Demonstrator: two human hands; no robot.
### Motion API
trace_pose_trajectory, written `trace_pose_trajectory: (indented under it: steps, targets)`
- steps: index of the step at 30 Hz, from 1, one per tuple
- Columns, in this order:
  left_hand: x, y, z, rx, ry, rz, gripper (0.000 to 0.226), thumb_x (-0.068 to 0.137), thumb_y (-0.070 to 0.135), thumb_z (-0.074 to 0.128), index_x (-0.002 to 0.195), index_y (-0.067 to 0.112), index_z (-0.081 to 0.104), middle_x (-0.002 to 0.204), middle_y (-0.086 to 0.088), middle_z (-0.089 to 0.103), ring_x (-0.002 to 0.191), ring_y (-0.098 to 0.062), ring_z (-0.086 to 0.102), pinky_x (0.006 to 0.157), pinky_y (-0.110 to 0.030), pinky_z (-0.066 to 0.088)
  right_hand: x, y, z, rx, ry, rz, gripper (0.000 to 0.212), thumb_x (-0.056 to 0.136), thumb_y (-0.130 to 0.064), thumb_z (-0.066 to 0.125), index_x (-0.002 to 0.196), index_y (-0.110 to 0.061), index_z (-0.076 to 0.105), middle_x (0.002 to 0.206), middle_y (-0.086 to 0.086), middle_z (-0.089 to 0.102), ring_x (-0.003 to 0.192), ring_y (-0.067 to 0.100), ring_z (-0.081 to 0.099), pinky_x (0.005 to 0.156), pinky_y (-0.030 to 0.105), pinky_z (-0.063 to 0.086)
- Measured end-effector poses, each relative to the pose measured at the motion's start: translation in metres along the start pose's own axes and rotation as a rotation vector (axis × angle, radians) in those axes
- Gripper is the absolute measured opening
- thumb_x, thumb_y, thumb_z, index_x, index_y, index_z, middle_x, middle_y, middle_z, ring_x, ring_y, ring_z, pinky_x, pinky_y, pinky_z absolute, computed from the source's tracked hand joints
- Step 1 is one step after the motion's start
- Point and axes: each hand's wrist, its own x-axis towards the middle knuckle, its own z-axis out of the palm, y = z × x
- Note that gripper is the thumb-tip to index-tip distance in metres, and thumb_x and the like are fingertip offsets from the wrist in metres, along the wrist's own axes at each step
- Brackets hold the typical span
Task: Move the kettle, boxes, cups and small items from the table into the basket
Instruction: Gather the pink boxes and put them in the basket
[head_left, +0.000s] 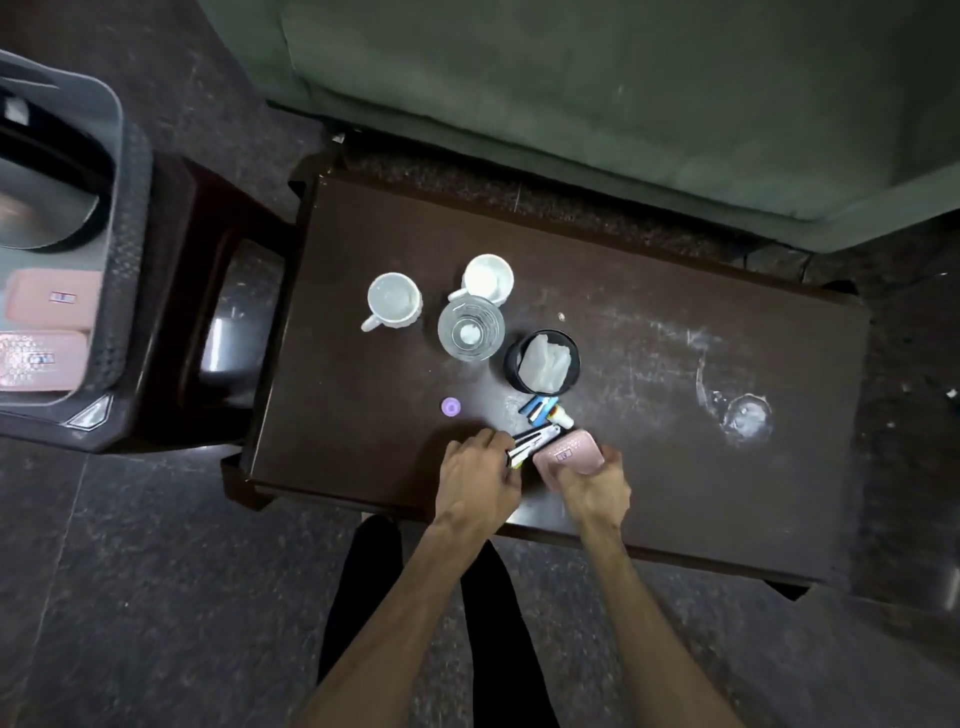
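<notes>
Gripping, right hand (592, 488): fingers (612, 460) curl around the near end of the pink box (569, 453); thumb side hidden, so how firm the hold is cannot be told.
Gripping, left hand (480, 480): fingers (496, 441) close narrowly on the near-left end of a bundle of pens (535, 441).
Pink box, position: touching the right hand, at the near edge of the table (675, 415), lid up, label showing.
Pink box, long axis: runs near-left to far-right, away from the right palm.
Pens, long axis: slants from the left fingertips up and right, ending just beside the box's far-left corner.
Deciding relation: box and pens lie side by side between the two hands, each nearer its own hand; the basket (124, 208) stands well apart to the left, on a dark stool (197, 322) beside the table.
Judgement, next move: a leftward carry suits the left hand best; the right hand must cross over the pens or lift first.
Small items, just beyond the fingers: blue stapler-like piece (537, 406) and small white tube (561, 415), touching or nearly touching the pens.
Purple cap (450, 407): alone, left of the cluster, far side of the left hand.
Black cup (542, 362): upright, white tissue inside, beyond the small items.
Glass (471, 327): upright, between black cup and mugs.
White mugs: left mug (393, 300) and right mug (488, 278), farthest from the hands, the right one touching the glass in view.
Basket contents: two pink boxes (47, 332) and a dark rounded vessel, possibly the kettle.
</notes>
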Motion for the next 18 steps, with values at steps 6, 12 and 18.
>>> trace_pose_trajectory:
  steps: [6, 12, 18]
  targets:
    - [-0.003, 0.011, 0.005, -0.045, -0.012, 0.007, 0.031, 0.092, 0.03, 0.058, 0.121, 0.022, 0.062, 0.118, 0.002, 0.064, 0.113, -0.024, 0.061, 0.097, -0.037, 0.04, 0.011, 0.0, -0.01, 0.141, 0.02, 0.061, 0.041, 0.074, -0.022, 0.087, 0.111, -0.02, 0.07, 0.1, 0.008, 0.076, 0.107, 0.03, 0.072, 0.097, 0.036, 0.054]
    - [-0.001, 0.015, -0.004, -0.327, 0.07, -0.068, 0.03, 0.094, 0.033, 0.063, 0.122, 0.022, 0.066, 0.114, 0.001, 0.066, 0.099, -0.025, 0.067, 0.089, -0.038, 0.049, 0.008, -0.012, -0.022, 0.402, -0.014, 0.052, 0.02, 0.079, -0.008, 0.076, 0.092, -0.022, 0.073, 0.081, 0.011, 0.077, 0.065, 0.02, 0.074, 0.072, 0.037, 0.064]
    - [-0.003, -0.011, -0.025, -0.59, 0.19, -0.195, 0.015, 0.093, 0.034, 0.068, 0.102, 0.022, 0.071, 0.097, 0.004, 0.072, 0.088, -0.018, 0.067, 0.084, -0.04, 0.055, -0.016, -0.044, -0.014, 0.579, -0.341, -0.033, 0.024, 0.085, 0.008, 0.066, 0.092, -0.013, 0.076, 0.067, 0.005, 0.072, 0.054, 0.014, 0.064, 0.052, 0.024, 0.055]
